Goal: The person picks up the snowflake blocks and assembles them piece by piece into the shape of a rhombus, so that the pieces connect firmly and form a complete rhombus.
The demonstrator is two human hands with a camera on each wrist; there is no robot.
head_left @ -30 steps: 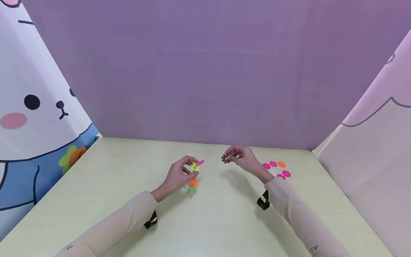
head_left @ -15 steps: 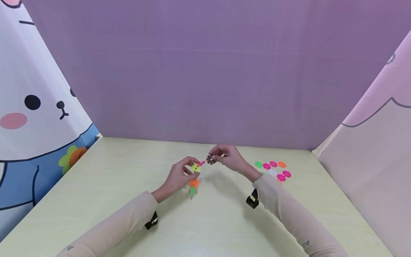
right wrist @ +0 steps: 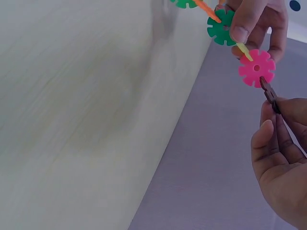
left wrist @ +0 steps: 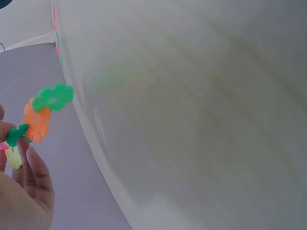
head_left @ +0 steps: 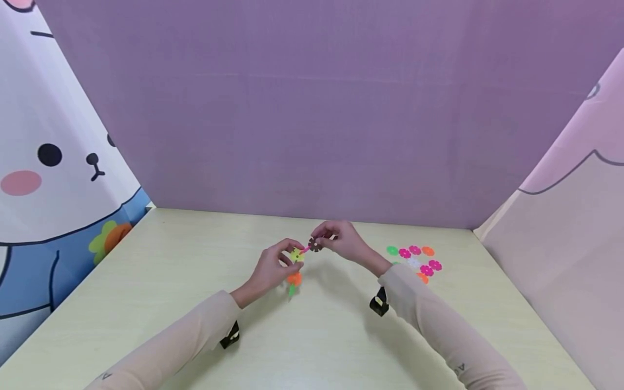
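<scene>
My left hand (head_left: 268, 266) holds a chain of slotted plastic snowflake discs above the table. In it are a yellow disc (head_left: 296, 255), a pink disc (right wrist: 247, 71), a dark green disc (right wrist: 221, 28), an orange disc (left wrist: 36, 129) and a brighter green disc (left wrist: 64, 92) at the hanging end. From the other side, my right hand (head_left: 343, 242) pinches a brown disc (right wrist: 269, 93) between thumb and fingers. The brown disc's edge meets the pink disc's rim, turned crosswise to it. How deep the slots mesh I cannot tell.
Several loose discs lie on the pale table (head_left: 312, 341) to the right: pink discs (head_left: 435, 264), orange discs (head_left: 428, 251), green discs (head_left: 392, 250) and a white disc (head_left: 413, 262). A purple backdrop (head_left: 312, 119) rises behind the table, with printed cloths at both sides.
My right hand has moved left with the brown disc, bringing it from apart to against the pink disc. My left hand has barely moved. More loose discs show at right.
</scene>
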